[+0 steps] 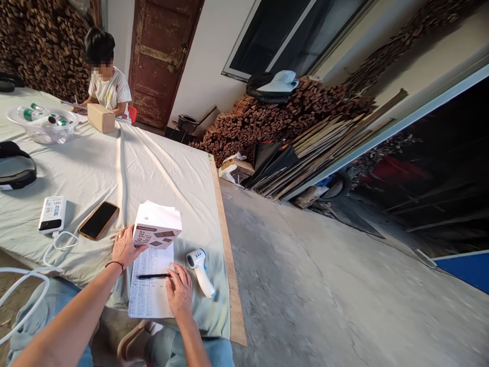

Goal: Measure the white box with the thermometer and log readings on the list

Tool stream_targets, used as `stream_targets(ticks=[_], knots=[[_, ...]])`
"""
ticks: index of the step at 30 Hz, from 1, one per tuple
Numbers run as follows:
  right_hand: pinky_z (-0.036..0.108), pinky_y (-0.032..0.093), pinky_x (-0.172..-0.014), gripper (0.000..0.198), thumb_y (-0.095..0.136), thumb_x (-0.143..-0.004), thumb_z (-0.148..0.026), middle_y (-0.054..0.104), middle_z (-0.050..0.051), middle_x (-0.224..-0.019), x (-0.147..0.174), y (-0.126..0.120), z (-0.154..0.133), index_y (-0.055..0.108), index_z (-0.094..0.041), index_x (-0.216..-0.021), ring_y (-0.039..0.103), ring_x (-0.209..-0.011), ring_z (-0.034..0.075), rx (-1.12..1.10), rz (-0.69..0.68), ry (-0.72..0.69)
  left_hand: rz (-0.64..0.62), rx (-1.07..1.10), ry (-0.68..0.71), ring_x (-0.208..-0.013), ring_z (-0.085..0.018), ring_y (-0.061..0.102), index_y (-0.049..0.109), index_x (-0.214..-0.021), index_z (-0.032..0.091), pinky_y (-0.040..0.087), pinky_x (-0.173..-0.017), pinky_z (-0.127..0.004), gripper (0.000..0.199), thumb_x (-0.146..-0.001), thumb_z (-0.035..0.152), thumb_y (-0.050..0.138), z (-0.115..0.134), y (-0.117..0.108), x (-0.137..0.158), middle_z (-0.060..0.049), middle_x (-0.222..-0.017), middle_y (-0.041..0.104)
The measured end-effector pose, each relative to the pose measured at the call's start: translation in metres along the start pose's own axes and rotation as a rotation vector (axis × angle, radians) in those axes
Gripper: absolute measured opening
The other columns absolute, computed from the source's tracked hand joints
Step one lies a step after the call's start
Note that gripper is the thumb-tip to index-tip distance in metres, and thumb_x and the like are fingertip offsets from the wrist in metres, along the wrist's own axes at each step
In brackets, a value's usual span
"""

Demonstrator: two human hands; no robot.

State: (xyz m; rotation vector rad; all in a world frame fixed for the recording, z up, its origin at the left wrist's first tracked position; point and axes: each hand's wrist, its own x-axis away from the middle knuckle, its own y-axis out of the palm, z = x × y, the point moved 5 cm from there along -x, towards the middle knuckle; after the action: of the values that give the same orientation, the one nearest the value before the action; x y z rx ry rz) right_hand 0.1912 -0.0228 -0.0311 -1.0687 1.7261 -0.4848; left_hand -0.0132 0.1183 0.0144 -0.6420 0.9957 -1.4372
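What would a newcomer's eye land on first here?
Probably the white cardboard box with dark printing at the near end of the cream cloth-covered table, with the left hand against its side. Next, the white-and-blue pistol-shaped thermometer, right of the handwritten white paper where the right hand rests by a slim black pen. Beyond the table, brown stacked firewood below the dark-paned window.

One white box [157,232], one written page [148,299], one pen [152,277], one thermometer [201,273], one phone [98,220], one power bank [52,213]
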Motion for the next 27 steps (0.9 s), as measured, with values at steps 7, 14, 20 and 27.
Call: stream_targets(ticks=[7, 14, 20, 27], knots=[[0.041, 0.047, -0.099, 0.028, 0.044, -0.096, -0.028, 0.063, 0.009, -0.124, -0.0004, 0.0, 0.0003, 0.071, -0.021, -0.104, 0.054, -0.118, 0.023, -0.002, 0.005, -0.014, -0.012, 0.028, -0.009, -0.13, -0.033, 0.047, 0.044, -0.132, 0.018, 0.037, -0.108, -0.048, 0.07, -0.076, 0.05, 0.069, 0.0018, -0.0022, 0.0008, -0.014, -0.124, 0.062], [0.042, 0.047, -0.1, 0.029, 0.044, -0.096, -0.029, 0.063, 0.009, -0.124, 0.0, 0.0002, 0.0003, 0.071, -0.021, -0.104, 0.054, -0.118, 0.023, 0.005, 0.007, -0.002, -0.01, 0.024, 0.005, -0.13, -0.032, 0.047, 0.043, -0.133, 0.017, 0.036, -0.109, -0.048, 0.067, -0.077, 0.047, 0.067, 0.0036, -0.0044, 0.0003, -0.014, -0.125, 0.061], [0.041, 0.047, -0.099, 0.028, 0.044, -0.097, -0.029, 0.063, 0.01, -0.124, -0.0001, -0.0004, -0.0003, 0.07, -0.02, -0.105, 0.054, -0.118, 0.023, -0.002, -0.001, 0.0, -0.007, 0.007, -0.006, -0.131, -0.033, 0.047, 0.043, -0.134, 0.018, 0.037, -0.108, -0.048, 0.067, -0.078, 0.047, 0.066, 0.0017, -0.0019, 0.0, -0.013, -0.128, 0.06], [0.04, 0.046, -0.1, 0.028, 0.045, -0.096, -0.029, 0.063, 0.009, -0.124, -0.0009, -0.0006, 0.0, 0.07, -0.021, -0.106, 0.054, -0.118, 0.022, 0.007, -0.012, 0.0, 0.0, 0.006, 0.014, -0.13, -0.033, 0.048, 0.042, -0.134, 0.019, 0.037, -0.107, -0.05, 0.066, -0.078, 0.047, 0.064, 0.0026, -0.0022, -0.0003, -0.014, -0.128, 0.06]])
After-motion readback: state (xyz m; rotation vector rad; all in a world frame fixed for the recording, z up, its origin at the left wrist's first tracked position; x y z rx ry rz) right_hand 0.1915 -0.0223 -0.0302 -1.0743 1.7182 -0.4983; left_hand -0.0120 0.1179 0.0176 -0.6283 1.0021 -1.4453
